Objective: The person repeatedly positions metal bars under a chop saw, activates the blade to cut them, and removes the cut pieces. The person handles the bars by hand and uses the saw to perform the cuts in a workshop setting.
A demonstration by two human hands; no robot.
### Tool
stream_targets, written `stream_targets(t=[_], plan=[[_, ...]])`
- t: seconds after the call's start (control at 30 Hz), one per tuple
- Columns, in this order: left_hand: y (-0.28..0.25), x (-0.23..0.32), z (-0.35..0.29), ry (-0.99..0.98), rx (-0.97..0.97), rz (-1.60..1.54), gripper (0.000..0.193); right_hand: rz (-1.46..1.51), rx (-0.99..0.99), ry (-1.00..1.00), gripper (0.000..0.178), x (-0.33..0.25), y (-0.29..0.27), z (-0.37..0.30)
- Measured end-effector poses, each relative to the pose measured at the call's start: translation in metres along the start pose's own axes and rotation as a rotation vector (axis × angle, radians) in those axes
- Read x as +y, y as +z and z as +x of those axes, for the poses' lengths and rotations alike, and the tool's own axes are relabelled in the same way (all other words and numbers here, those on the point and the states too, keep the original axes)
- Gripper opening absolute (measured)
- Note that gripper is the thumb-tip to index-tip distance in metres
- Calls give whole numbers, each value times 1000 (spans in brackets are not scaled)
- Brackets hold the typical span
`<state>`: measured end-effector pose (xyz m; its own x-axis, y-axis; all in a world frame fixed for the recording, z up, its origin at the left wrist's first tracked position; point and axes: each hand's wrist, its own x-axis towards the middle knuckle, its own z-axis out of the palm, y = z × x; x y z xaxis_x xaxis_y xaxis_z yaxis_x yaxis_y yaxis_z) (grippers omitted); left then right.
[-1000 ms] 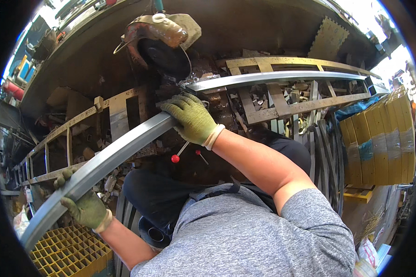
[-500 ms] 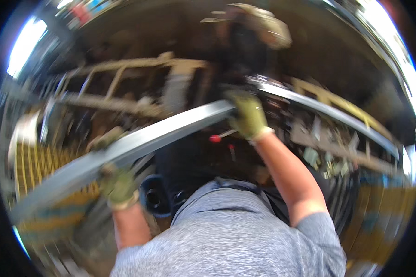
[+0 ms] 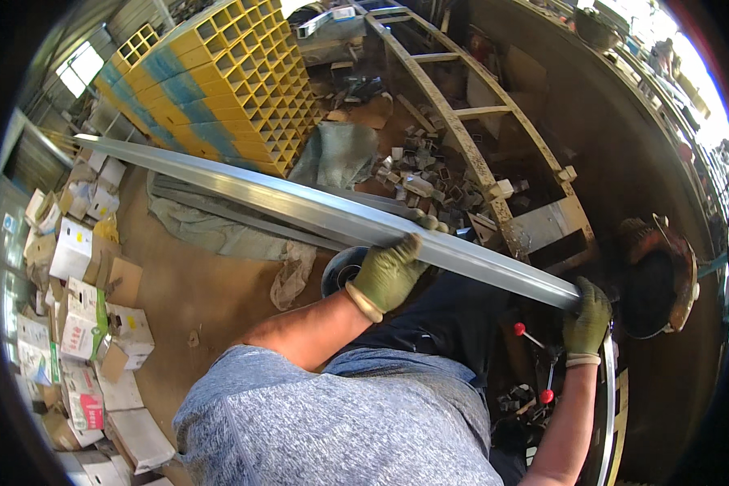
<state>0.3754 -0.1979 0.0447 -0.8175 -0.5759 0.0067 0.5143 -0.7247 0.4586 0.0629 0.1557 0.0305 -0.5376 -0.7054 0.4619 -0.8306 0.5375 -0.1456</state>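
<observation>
Head view: I hold a metal bar (image 3: 300, 201).
My left fingers (image 3: 432, 223) clamp it partway along; my right fingers (image 3: 593, 298) grip one end.

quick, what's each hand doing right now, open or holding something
Left hand: closed, gloved, holding the long silver metal bar partway along.
Right hand: closed, gloved, holding the same bar near its end.

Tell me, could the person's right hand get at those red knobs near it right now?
Probably not without letting go first: the right hand is gripping the end of the metal bar. Otherwise the red knobs look close by, with nothing obvious in between.
</observation>
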Motion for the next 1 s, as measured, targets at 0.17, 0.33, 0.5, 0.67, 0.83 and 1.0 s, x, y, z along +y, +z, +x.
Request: stream_targets(t=[0.17, 0.33, 0.5, 0.67, 0.83, 1.0], plan=[[-94, 39, 34, 81, 251, -163, 38, -69, -191, -130, 54, -56, 30, 57], [-191, 87, 74, 209, 554, -139, 24, -95, -424, -163, 66, -139, 66, 96], [-264, 136, 110, 341, 689, -162, 18, -124, -455, -263, 69, -218, 104, 126], [-337, 172, 143, 447, 756, -120, 15, -129, -420, -339, 57, -268, 135, 158], [-313, 178, 151, 505, 734, -137, 24, -51, -451, -360, 59, -302, 171, 178], [-233, 69, 155, 84, 1042, 28, 70, -66, -564, -321, 61, -309, 198, 181]])
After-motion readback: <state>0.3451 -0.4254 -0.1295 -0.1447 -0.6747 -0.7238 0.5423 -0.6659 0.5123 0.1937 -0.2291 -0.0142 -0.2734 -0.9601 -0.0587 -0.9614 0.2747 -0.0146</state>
